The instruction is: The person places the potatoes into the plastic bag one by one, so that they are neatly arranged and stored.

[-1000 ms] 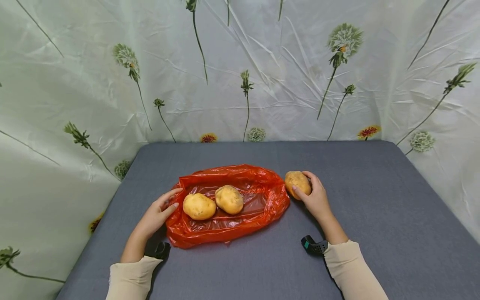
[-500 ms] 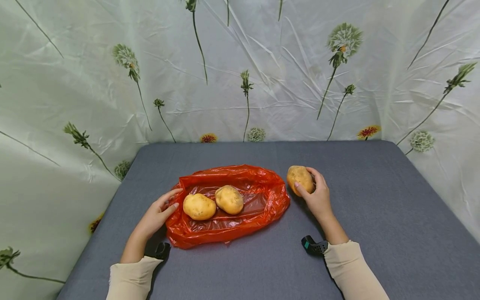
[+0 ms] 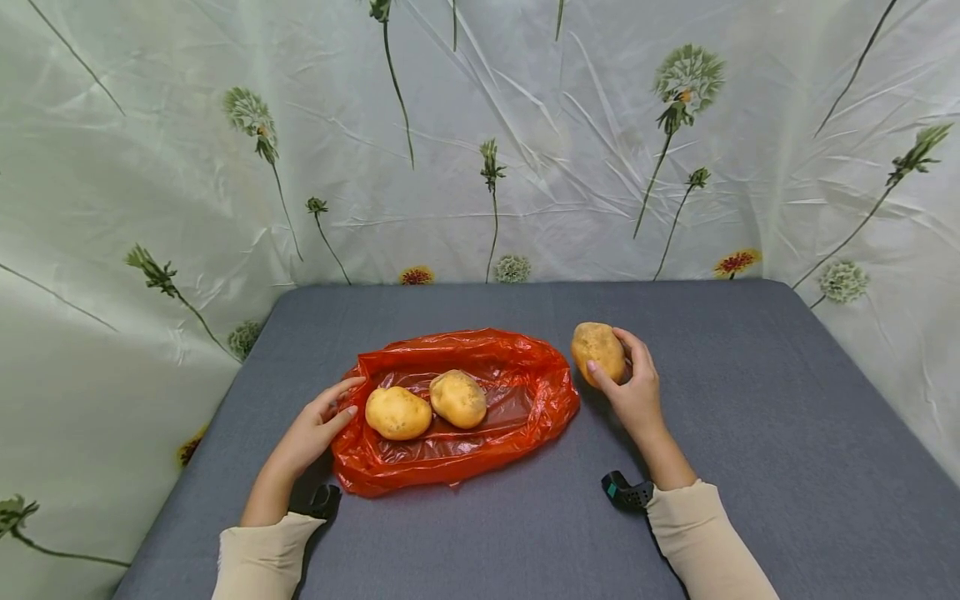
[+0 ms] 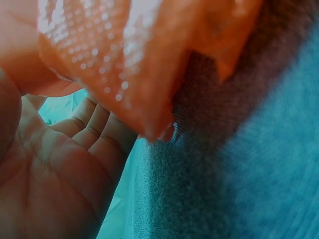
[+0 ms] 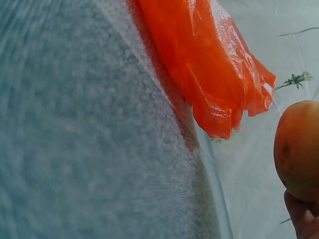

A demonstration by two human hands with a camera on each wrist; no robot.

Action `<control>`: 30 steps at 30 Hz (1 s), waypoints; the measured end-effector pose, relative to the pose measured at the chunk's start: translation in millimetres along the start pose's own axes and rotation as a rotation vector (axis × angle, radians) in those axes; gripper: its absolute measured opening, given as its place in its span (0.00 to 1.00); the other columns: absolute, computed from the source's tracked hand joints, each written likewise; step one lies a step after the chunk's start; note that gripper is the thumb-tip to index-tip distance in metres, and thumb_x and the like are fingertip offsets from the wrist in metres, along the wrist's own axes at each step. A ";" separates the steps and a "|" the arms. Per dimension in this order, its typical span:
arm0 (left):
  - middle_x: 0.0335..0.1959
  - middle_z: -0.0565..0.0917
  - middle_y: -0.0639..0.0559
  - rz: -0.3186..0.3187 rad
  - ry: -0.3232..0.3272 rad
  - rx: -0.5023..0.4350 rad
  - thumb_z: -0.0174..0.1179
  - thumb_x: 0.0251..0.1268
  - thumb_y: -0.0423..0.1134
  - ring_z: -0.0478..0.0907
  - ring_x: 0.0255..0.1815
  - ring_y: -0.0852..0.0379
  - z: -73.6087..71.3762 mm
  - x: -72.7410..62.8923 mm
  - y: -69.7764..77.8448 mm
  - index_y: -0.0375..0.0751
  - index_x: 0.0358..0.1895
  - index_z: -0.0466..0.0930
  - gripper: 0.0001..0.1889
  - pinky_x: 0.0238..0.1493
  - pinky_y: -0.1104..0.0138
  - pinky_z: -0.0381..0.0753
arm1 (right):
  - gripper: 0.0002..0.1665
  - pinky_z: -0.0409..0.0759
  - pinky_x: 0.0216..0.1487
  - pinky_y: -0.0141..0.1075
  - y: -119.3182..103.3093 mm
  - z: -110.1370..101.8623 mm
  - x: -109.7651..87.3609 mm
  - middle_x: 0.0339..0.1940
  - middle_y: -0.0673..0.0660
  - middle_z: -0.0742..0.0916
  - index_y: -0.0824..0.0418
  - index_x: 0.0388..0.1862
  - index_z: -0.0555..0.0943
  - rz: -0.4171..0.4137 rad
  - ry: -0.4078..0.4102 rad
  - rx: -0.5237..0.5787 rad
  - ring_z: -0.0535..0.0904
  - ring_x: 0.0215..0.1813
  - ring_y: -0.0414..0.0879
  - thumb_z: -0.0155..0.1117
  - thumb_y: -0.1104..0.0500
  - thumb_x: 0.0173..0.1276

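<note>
A red plastic bag [image 3: 536, 425] lies spread with its mouth up, and two potatoes [image 3: 398, 413] [image 3: 458, 399] sit side by side inside it. At the bag's left edge, my left hand [image 3: 310, 431] rests against the plastic, thumb and fingers apart. In the left wrist view its palm [image 4: 60, 164] faces the camera, and the red film hides some fingertips. Just beyond the bag's right end, my right hand [image 3: 636, 396] grips a third potato [image 3: 597, 353] between thumb and fingers, raised off the table. The right wrist view shows that potato [image 5: 299, 149] apart from the bag [image 5: 204, 69].
Everything lies on a grey cloth-covered table [image 3: 480, 550]. Behind it hangs a pale flower-printed curtain [image 3: 450, 200], which also runs along both sides. A dark wrist strap [image 3: 628, 492] sits by the right sleeve, and another [image 3: 322, 502] by the left.
My right hand has lifted the potato up and slightly away from the bag's right end. The left hand, the bag and the two potatoes inside stay where they were.
</note>
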State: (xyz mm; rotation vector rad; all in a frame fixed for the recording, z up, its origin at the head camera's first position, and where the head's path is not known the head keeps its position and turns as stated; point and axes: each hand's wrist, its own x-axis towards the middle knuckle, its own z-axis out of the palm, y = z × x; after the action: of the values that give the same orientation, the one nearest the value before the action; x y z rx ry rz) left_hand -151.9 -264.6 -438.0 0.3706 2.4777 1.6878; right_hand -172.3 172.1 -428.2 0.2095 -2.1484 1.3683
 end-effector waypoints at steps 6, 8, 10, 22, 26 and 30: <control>0.55 0.68 0.34 -0.003 -0.002 -0.013 0.51 0.65 0.35 0.72 0.45 0.45 -0.2 -0.3 0.0 0.39 0.64 0.60 0.24 0.37 0.66 0.76 | 0.36 0.68 0.44 0.27 10.4 3.6 1.1 0.53 0.61 0.74 0.65 0.58 0.68 -0.034 -0.009 -0.015 0.71 0.49 0.50 0.70 0.65 0.49; 0.55 0.68 0.34 -0.010 0.000 -0.005 0.51 0.65 0.34 0.72 0.45 0.46 0.0 -0.1 0.5 0.39 0.64 0.60 0.24 0.37 0.67 0.76 | 0.37 0.68 0.44 0.26 8.4 4.9 1.0 0.52 0.61 0.74 0.65 0.58 0.68 -0.049 -0.014 -0.010 0.71 0.49 0.51 0.71 0.66 0.48; 0.55 0.68 0.33 -0.015 0.003 0.001 0.50 0.65 0.33 0.72 0.44 0.45 0.2 -0.2 2.4 0.38 0.64 0.60 0.24 0.37 0.67 0.76 | 0.37 0.68 0.44 0.26 6.5 6.2 1.1 0.52 0.62 0.74 0.67 0.58 0.68 -0.065 -0.018 0.002 0.71 0.49 0.51 0.71 0.68 0.47; 0.54 0.67 0.28 -0.004 0.002 0.036 0.48 0.65 0.28 0.70 0.45 0.40 5.1 -7.4 35.4 0.30 0.62 0.60 0.22 0.38 0.68 0.75 | 0.38 0.70 0.46 0.31 -5.3 14.4 -1.2 0.55 0.60 0.73 0.64 0.60 0.68 -0.096 -0.069 0.018 0.71 0.51 0.50 0.71 0.66 0.47; 0.54 0.67 0.28 -0.004 0.003 0.034 0.48 0.65 0.28 0.70 0.45 0.39 5.0 -7.1 34.4 0.30 0.62 0.60 0.22 0.37 0.68 0.75 | 0.39 0.72 0.45 0.34 -11.3 18.0 -2.5 0.56 0.60 0.73 0.64 0.60 0.68 -0.118 -0.089 0.029 0.71 0.51 0.50 0.71 0.67 0.47; 0.53 0.68 0.29 -0.001 0.004 0.032 0.49 0.65 0.29 0.71 0.45 0.41 3.3 -4.3 23.4 0.31 0.63 0.60 0.23 0.37 0.67 0.75 | 0.37 0.72 0.46 0.43 -31.5 19.9 -4.2 0.55 0.65 0.72 0.69 0.58 0.67 -0.120 -0.118 0.058 0.71 0.51 0.53 0.70 0.70 0.47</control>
State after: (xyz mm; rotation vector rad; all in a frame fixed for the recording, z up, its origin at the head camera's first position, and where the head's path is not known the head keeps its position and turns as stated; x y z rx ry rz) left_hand -143.9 -254.6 -417.8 0.3689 2.5102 1.6521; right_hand -163.1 139.5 -412.0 0.4447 -2.1549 1.3807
